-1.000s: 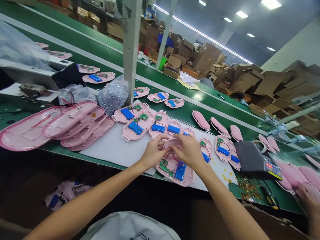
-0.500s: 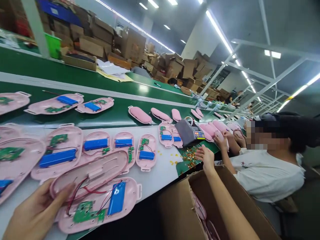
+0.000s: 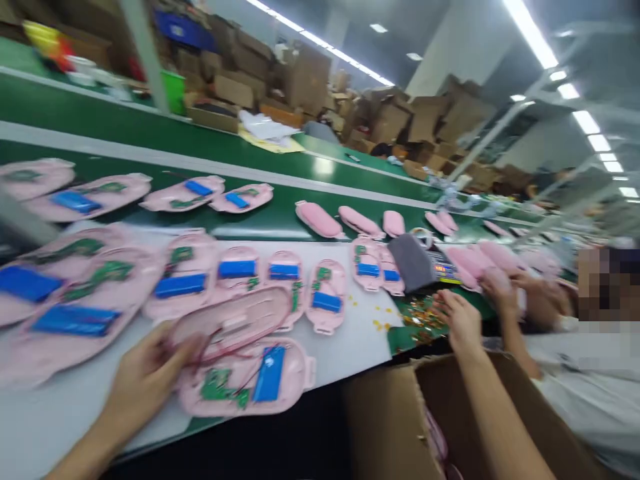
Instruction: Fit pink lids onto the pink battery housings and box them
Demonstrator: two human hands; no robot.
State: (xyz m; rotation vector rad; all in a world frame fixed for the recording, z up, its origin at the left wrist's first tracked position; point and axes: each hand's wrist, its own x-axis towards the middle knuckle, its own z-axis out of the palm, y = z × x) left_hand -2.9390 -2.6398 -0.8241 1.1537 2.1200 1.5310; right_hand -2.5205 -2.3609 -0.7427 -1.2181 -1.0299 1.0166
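My left hand (image 3: 150, 363) grips the end of a pink plastic shell cover (image 3: 250, 320), hollow side up. Thin red and black wires run from it to a pink shell half (image 3: 295, 393) just below, which lies on the white work surface with a green circuit board (image 3: 217, 385) and a blue battery pack (image 3: 270, 373) in it. Out to the right, my right hand (image 3: 463, 323) has its fingers stretched out beside a heap of small gold-orange pieces (image 3: 423, 317). Nothing shows in that hand, though motion blurs it slightly.
Several open pink shells (image 3: 327, 300) with batteries lie around the left hand. A grey device with a lit display (image 3: 443, 267) stands beyond the right hand. Below the right forearm is an open cardboard box (image 3: 385, 413). A co-worker (image 3: 590, 373) sits at the right, hands on pink shells.
The camera view has turned left, so most things appear further right. My left hand keeps hold of the cover, and my right hand remains by the small pieces.
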